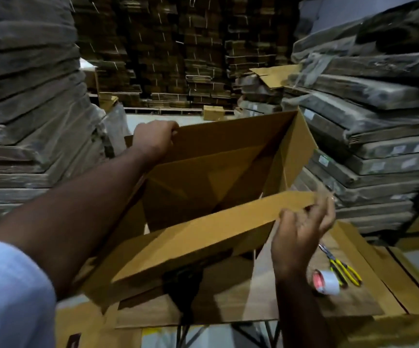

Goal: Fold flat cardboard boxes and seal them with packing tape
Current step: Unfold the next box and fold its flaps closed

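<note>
Opened box (218,172) sits tilted on the cardboard-covered surface (354,247), open side facing the person. Left hand (154,138) grips the far top edge, fingers curled over it. Right hand (301,234) pinches the end of the near flap (203,234). Tape roll (326,282) and yellow-handled scissors (341,267) lie just right of the box. Wrapped cardboard stacks (379,121) stand around.

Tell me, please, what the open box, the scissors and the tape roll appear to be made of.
The box: brown cardboard with a matte finish; creased flaps and thin cut edges show it. The scissors: yellow and black handles, probably plastic, with greyish blades that look like metal, though they are blurred. The tape roll: pale, slightly glossy film, likely plastic packing tape, wound on a reddish core whose material is unclear.
</note>
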`<state>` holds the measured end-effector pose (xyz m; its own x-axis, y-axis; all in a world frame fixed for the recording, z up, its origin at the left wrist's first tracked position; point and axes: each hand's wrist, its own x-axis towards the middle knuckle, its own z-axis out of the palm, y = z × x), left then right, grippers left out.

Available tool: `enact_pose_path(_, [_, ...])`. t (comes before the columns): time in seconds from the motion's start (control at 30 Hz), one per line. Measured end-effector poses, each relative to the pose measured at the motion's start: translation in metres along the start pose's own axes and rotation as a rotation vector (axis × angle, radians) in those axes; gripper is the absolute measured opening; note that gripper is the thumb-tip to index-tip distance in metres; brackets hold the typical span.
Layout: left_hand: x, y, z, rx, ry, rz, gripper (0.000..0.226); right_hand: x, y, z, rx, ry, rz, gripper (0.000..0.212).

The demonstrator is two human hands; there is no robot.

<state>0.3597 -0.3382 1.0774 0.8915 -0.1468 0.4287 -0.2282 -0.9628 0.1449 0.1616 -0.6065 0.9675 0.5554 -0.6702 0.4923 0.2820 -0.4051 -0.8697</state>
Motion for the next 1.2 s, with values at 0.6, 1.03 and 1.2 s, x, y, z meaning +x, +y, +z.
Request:
enact_pose_path(0.6, [0.125,-0.104,0.108,-0.057,-0.279,-0.394,0.142,0.07,0.063,0.053,-0.482,-0.478,-0.772,0.024])
enact_pose_path(1.03, [0.076,-0.075,0.095,-0.519,-0.74,-0.386,0.049,0.081,0.08,0.081,-0.39,-0.624,-0.757,0.026])
enact_pose_path(1.2, [0.084,-0.057,0.106,-0.778,-0.411,-0.523,0.037,0.098,0.097,0.064,-0.308,-0.638,-0.764,0.023])
